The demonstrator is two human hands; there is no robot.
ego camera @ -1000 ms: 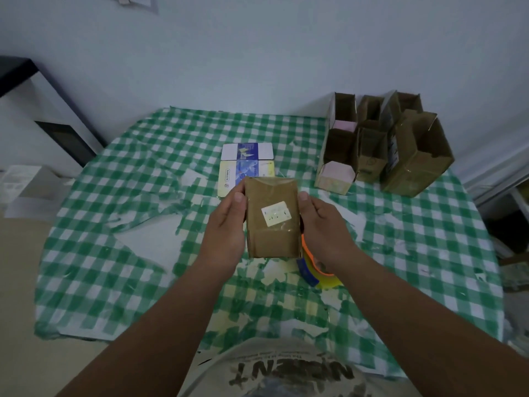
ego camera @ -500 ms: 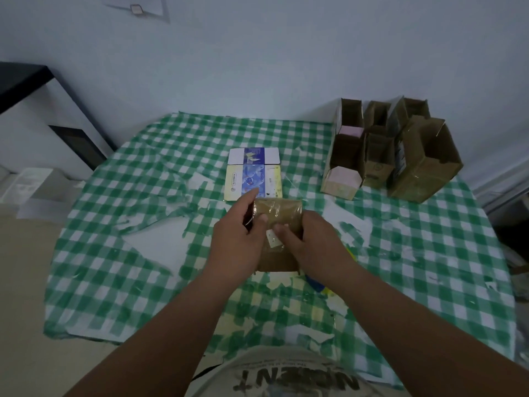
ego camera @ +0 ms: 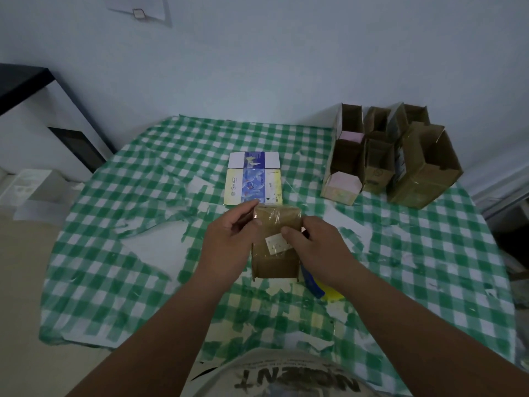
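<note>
Brown cardboard box (ego camera: 275, 260) sits between both hands over the green-checked surface (ego camera: 415, 253); contact with it unclear; long axis runs straight away from the body, taped end pointing far, open end near; left grip (ego camera: 229, 242) pinches the far-left corner; right grip (ego camera: 320, 247) clamps the right side, thumb by the white label (ego camera: 275, 244); left is nearer the tape.

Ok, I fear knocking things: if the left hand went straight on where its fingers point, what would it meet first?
Probably the flat blue and yellow carton just beyond the brown box that the left hand grips, though its height above the carton is unclear.
</note>
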